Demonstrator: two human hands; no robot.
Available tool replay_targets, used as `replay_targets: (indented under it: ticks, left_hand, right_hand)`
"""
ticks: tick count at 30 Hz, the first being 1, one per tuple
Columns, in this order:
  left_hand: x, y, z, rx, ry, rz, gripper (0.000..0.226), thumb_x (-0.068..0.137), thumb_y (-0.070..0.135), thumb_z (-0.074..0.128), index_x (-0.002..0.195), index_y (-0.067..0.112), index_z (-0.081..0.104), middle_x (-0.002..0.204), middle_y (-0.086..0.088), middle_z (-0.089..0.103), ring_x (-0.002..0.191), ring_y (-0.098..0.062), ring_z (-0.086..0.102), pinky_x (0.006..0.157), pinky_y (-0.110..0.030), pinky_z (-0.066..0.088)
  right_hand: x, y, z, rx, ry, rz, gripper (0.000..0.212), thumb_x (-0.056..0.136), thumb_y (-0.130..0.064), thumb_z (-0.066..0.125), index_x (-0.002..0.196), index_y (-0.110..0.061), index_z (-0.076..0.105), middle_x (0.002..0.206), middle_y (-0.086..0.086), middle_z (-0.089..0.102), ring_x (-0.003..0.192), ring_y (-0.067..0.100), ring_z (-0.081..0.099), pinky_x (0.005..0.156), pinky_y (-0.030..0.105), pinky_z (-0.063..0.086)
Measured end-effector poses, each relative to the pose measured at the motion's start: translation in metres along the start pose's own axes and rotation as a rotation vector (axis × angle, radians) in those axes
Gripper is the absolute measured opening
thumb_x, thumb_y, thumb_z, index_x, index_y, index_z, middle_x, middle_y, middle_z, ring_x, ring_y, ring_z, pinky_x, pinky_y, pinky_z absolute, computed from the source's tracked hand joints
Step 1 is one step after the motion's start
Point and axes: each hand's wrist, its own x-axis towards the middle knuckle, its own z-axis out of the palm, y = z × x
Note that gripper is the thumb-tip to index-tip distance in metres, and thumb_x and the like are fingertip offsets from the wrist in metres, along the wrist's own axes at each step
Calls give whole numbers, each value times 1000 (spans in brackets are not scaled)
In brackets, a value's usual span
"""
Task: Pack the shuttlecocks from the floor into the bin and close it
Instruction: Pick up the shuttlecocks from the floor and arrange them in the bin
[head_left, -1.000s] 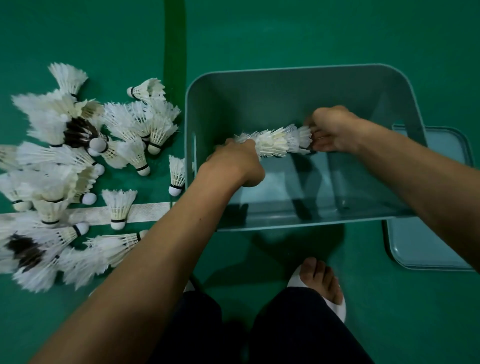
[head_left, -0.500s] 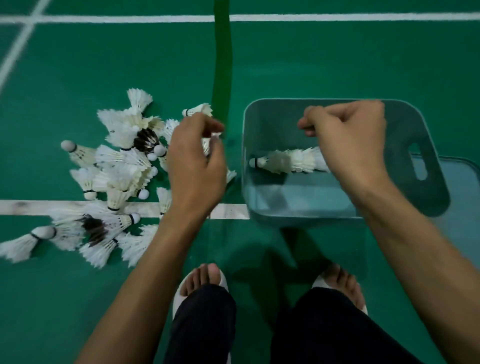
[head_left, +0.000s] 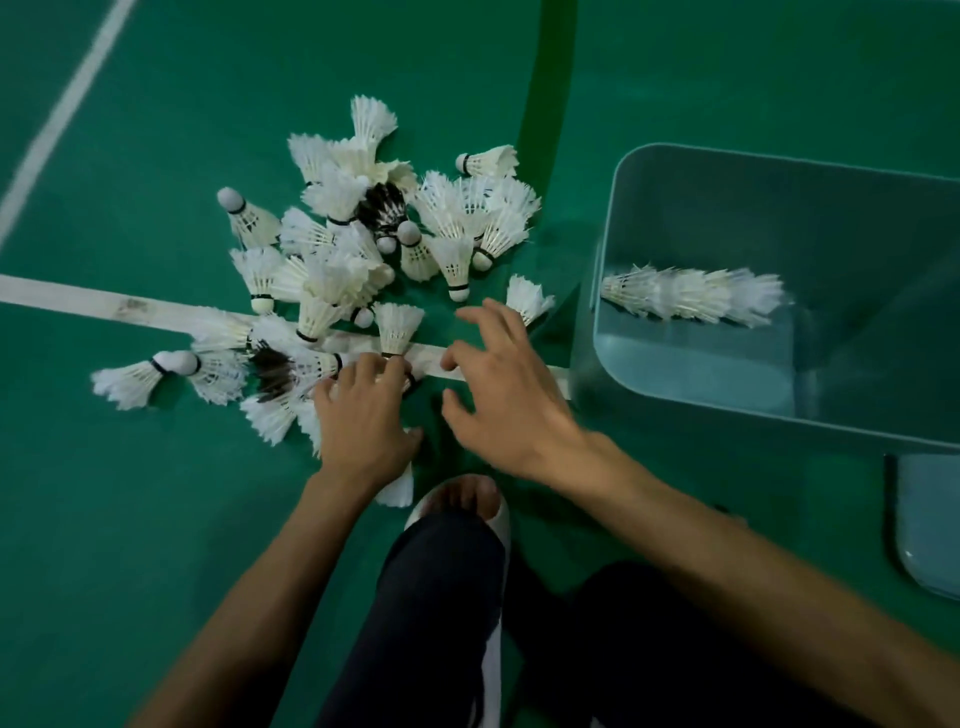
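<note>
Since only one stack (head_left: 691, 293) lies in the bin (head_left: 779, 218), gathering is the step: right grip (head_left: 506, 395) wide, left grip (head_left: 363, 415) hold unclear; next, nest shuttles (head_left: 452, 254).

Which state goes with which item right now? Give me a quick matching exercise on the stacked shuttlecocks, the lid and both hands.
Items:
1. stacked shuttlecocks
2. lid
3. right hand
4. left hand

States:
A. fingers spread, holding nothing
B. lying inside the bin
C. touching loose shuttlecocks by the white line
D. on the floor beside the bin

Pairs: 1-B, 2-D, 3-A, 4-C
</note>
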Motion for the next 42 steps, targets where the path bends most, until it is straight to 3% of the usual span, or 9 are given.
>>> replay_targets:
  ticks: [3, 9, 14, 17, 20, 28, 32, 35, 42]
  left_hand:
    - [11, -7, -2, -65, -5, -64, 48, 81, 18, 74, 124, 15, 53, 120, -13, 55, 110, -39, 57, 91, -52, 42]
    - [24, -15, -17, -172, -85, -152, 29, 96, 22, 58, 121, 13, 47, 107, -16, 68, 98, -40, 65, 83, -46, 46]
    - [29, -12, -46, -641, -102, -300, 26, 101, 28, 51, 116, 7, 54, 92, -7, 61, 81, -28, 57, 68, -38, 37]
    - [35, -10, -51, -880, -64, -425, 41, 90, 43, 50, 94, 2, 57, 77, -5, 51, 70, -23, 49, 65, -38, 36]
    - [36, -8, -50, -1008, -56, -460, 26, 85, 40, 52, 81, 14, 54, 72, -10, 42, 68, -21, 41, 63, -37, 31]
    - [44, -7, -32, -826, 51, -442, 18, 81, 21, 47, 68, 9, 42, 60, -5, 41, 58, -22, 34, 56, -33, 27]
    - [52, -3, -24, -620, 120, -409, 42, 87, 44, 66, 108, 12, 49, 87, -2, 60, 73, -22, 57, 61, -34, 43]
    - [65, -1, -17, -401, 77, -376, 68, 79, 52, 78, 129, 16, 50, 115, -8, 66, 102, -33, 65, 84, -47, 56]
    - [87, 3, -39, -295, 107, -310, 26, 76, 24, 71, 95, 8, 63, 95, -13, 67, 87, -36, 67, 75, -47, 59]
  right_hand:
    - [7, 25, 22, -84, -87, 167, 29, 90, -21, 64, 117, -10, 58, 169, 17, 2, 156, 36, -9, 123, 50, 25]
    - [36, 44, 38, -80, -22, 331, 44, 87, -13, 67, 128, -9, 51, 167, 21, -9, 154, 45, -4, 121, 52, 29]
    - [38, 48, 34, -127, 45, 382, 33, 81, -15, 74, 108, -7, 59, 151, 19, 29, 132, 39, 37, 101, 45, 48]
    - [33, 47, 35, -101, 128, 367, 36, 83, -19, 76, 112, -7, 59, 124, 13, 48, 116, 31, 46, 95, 42, 48]
    - [28, 46, 41, -34, 130, 335, 34, 85, -11, 75, 115, -10, 59, 115, 10, 61, 111, 29, 55, 93, 41, 49]
    - [6, 34, 55, -18, 304, 243, 9, 85, -3, 72, 90, -9, 72, 86, 7, 69, 80, 28, 63, 76, 41, 53]
    - [6, 22, 45, -61, 349, 161, 8, 85, -4, 72, 92, -9, 72, 87, 5, 68, 83, 25, 61, 79, 40, 48]
    - [7, 11, 33, -108, 399, 82, 5, 88, -5, 69, 91, -8, 72, 86, 6, 67, 82, 26, 59, 74, 38, 41]
    - [0, -20, -3, 77, 554, -82, 9, 87, -3, 66, 93, -3, 74, 88, 10, 68, 84, 27, 61, 71, 43, 47]
